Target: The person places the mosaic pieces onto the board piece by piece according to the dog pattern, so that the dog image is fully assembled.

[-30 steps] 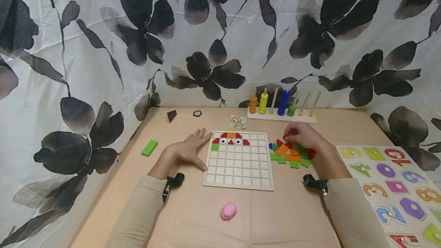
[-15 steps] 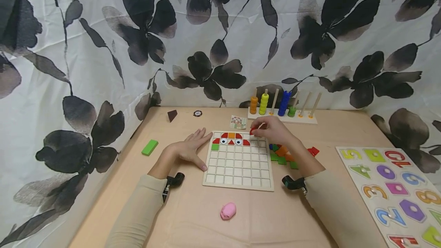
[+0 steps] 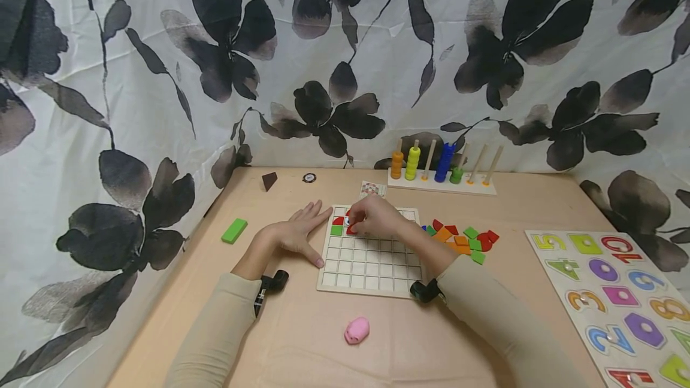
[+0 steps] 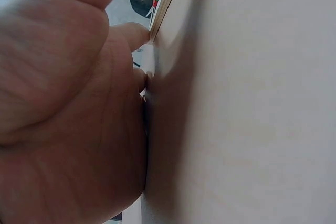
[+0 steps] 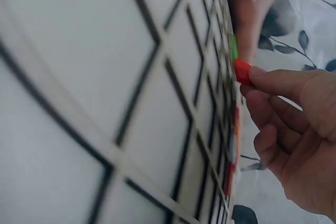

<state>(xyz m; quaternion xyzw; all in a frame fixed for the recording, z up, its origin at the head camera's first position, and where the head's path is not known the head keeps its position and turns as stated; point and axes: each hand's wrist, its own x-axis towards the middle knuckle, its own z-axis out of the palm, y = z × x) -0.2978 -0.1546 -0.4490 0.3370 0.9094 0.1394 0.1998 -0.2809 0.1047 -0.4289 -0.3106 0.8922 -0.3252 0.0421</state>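
Observation:
A white gridded board lies on the table with a green tile and red pieces along its upper left rows. My right hand is over these rows and covers several of the pieces. Between its thumb and index finger it pinches a small red tile, held close to the grid just by the green tile. My left hand rests on the table at the board's left side, fingers spread, with a fingertip and the thumb at the edge.
Right of the board lies a pile of coloured tiles. Behind stand a peg rack with coloured rings and a small picture card. A number puzzle, pink object, green block and dark brown piece lie around.
My right hand went from the tile pile leftward across the board to its upper left cells, carrying the red tile. My left hand stays in place.

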